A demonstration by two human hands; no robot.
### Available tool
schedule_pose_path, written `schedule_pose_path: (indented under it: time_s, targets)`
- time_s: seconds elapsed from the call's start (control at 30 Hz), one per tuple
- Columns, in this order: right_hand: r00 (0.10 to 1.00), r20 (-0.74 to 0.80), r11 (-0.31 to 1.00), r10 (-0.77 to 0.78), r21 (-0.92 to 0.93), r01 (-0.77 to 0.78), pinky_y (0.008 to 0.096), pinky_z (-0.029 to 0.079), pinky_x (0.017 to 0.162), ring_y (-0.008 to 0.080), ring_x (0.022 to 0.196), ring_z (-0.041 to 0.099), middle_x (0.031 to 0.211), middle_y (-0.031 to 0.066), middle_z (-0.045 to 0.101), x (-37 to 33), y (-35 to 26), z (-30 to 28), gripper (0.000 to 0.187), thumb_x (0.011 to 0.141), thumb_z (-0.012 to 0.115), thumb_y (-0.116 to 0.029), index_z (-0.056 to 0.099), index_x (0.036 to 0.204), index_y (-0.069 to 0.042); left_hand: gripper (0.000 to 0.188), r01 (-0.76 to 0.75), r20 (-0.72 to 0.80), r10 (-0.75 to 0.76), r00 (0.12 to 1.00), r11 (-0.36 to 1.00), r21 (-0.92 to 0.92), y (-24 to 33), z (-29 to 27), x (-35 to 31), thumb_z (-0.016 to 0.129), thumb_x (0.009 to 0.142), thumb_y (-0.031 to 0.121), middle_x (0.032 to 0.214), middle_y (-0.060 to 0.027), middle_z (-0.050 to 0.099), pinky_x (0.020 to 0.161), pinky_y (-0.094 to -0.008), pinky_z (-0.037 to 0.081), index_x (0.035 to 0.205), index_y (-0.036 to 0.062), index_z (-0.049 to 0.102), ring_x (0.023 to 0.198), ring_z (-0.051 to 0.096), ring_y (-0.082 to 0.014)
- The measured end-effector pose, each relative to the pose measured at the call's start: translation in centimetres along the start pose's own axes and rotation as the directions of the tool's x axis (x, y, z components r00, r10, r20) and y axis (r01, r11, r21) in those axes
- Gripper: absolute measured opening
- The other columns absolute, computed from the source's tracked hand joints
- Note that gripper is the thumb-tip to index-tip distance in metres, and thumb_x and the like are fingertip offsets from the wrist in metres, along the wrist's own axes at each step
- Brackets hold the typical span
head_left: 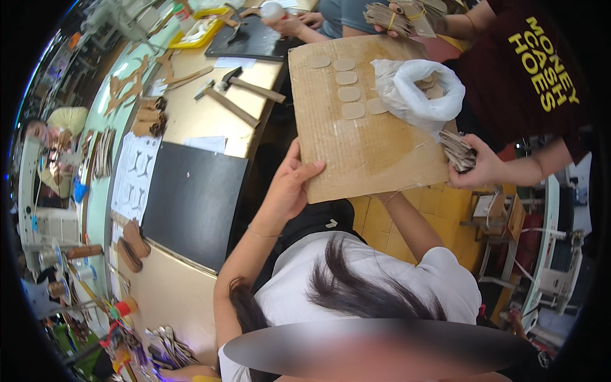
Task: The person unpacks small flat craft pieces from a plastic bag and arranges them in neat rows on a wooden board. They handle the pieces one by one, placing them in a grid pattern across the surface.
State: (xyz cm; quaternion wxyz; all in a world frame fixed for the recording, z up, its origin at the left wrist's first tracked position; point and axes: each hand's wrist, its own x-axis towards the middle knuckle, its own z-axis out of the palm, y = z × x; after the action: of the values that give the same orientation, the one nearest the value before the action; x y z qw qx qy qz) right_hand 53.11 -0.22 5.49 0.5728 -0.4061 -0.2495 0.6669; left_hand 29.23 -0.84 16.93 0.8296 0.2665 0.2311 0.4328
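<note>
My left hand (293, 181) grips the near left corner of a brown cardboard sheet (382, 159), thumb on top. From below comes my right forearm (410, 223); that hand goes under the sheet's near edge, its fingers hidden. Several small rounded beige pieces (349, 94) lie in rows on the cardboard. Beside them sits an open white plastic bag (414, 95) with more such pieces inside. Another person's hand (484, 162) at the sheet's right edge holds a bundle of grey-brown strips (457, 151). That person's other hand, at the far edge, holds more banded bundles (389, 18).
On the workbench to the left are two hammers (232, 105), a black mat (191, 204), a printed pattern sheet (135, 172) and stacked brown pieces (150, 116). A yellow tray (197, 28) stands farther back. Another person's hand (286, 24) is at the far end.
</note>
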Motion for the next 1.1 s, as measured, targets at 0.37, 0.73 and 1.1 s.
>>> schedule_pose_path:
  time_s: [0.37, 0.73, 1.1]
  targets:
    - [0.762, 0.574, 0.868, 0.3, 0.167, -0.467, 0.0372, 0.049, 0.091, 0.0218, 0.106, 0.061, 0.122, 0.0105, 0.058, 3.2, -7.7, 7.1, 0.054, 0.094, 0.049, -0.045, 0.043, 0.133, -0.008, 0.065, -0.204, -0.285, 0.257, 0.924, 0.958, 0.203, 7.1, -10.6, -9.6, 0.058, 0.081, 0.0, 0.127, -0.0144, 0.055, 0.097, -0.0328, 0.046, 0.142, 0.0019, 0.033, 0.113, 0.058, -0.0209]
    - [0.321, 0.348, 0.4, 0.881, -0.182, -0.899, 0.0274, 0.05, 0.087, 0.0175, 0.099, 0.06, 0.11, 0.0129, 0.057, 3.8, 6.1, 18.7, 0.043, 0.091, 0.06, -0.014, 0.036, 0.124, -0.001, 0.067, -0.075, -0.6, 0.289, 0.746, 0.932, 0.355, 9.7, -22.8, -25.7, 0.064, 0.084, 0.004, 0.12, -0.0084, 0.061, 0.092, -0.0281, 0.049, 0.144, 0.0032, 0.033, 0.105, 0.061, -0.014]
    - [0.666, 0.365, 0.678, 0.651, -0.674, -0.294, 0.026, 0.057, 0.061, 0.0176, 0.076, 0.069, 0.091, 0.0091, 0.067, 6.3, 15.8, 19.4, 0.035, 0.092, 0.062, -0.013, 0.041, 0.117, -0.001, 0.051, 0.479, -0.717, 0.405, 0.567, 0.546, 0.687, 12.3, -31.7, -27.6, 0.073, 0.081, 0.017, 0.094, -0.0067, 0.063, 0.079, -0.0298, 0.049, 0.128, 0.0074, 0.058, 0.087, 0.06, -0.0167]
